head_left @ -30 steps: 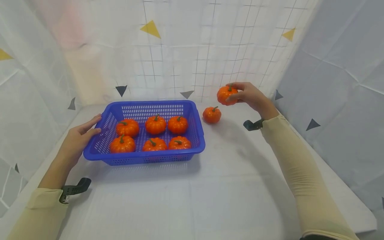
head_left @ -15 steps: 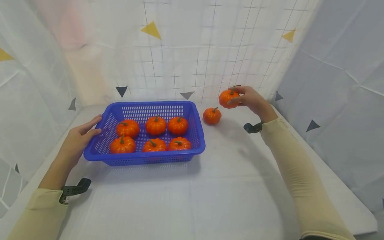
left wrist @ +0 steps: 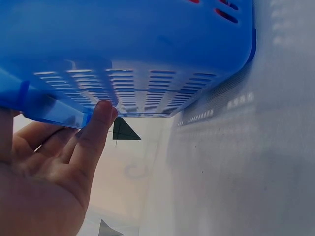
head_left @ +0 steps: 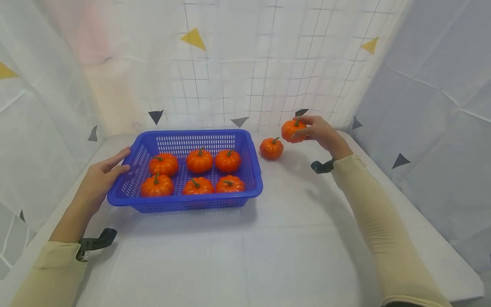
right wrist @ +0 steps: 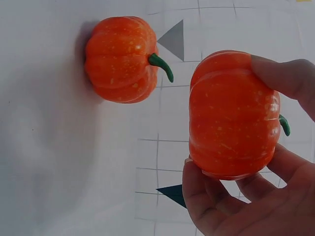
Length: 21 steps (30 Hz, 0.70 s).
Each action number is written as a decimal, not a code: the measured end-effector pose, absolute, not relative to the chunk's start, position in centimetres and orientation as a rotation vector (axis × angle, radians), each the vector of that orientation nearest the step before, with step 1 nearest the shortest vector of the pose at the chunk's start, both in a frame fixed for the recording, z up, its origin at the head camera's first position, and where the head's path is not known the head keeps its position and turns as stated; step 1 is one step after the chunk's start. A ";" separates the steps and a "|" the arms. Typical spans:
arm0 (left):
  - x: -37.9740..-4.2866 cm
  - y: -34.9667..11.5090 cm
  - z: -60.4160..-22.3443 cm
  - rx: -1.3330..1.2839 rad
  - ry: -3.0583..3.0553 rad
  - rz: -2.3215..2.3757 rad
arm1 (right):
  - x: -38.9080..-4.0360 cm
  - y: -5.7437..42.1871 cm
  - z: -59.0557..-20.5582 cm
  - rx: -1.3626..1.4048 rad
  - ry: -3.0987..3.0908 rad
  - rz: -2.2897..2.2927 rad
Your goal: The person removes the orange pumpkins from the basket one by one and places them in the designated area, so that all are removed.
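Note:
In the head view my right hand [head_left: 322, 133] grips a small orange pumpkin [head_left: 293, 131] with a green stem, raised over the table at the back right. Thumb and fingers sit on opposite sides of this pumpkin [right wrist: 234, 115] in the right wrist view. A second pumpkin [head_left: 271, 149] stands on the table just left of it, beside the basket. My left hand [head_left: 100, 177] holds the left end of a blue plastic basket [head_left: 184, 198] by its rim. In the left wrist view, its fingers [left wrist: 91, 142] reach under the rim against the slotted wall. Several pumpkins [head_left: 199, 160] lie inside the basket in two rows.
A white cloth covers the table [head_left: 245, 256]. White sheeting with grid lines and triangles hangs behind as a back wall [head_left: 238, 64], and grey-white side walls [head_left: 433, 106] close in left and right.
My right hand has lowered slightly toward the table with its pumpkin, drifting a little right. The left hand, the basket and the other pumpkins stay in place.

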<state>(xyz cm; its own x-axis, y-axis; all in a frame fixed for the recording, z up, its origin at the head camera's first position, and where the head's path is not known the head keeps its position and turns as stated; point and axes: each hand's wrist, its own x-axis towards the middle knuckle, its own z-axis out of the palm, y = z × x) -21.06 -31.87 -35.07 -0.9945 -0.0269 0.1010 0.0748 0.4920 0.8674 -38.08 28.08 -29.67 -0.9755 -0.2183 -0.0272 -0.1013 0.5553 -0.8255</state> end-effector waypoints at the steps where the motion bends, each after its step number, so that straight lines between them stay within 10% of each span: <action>1: -21.1 -31.9 -35.1 -0.041 -2.625 -1.534 | -38.2 28.1 -29.8 -0.273 2.659 -1.395; 21: -20.9 -31.8 -35.0 -0.032 -2.623 -1.534 | -39.2 28.7 -32.1 -0.218 2.641 -1.420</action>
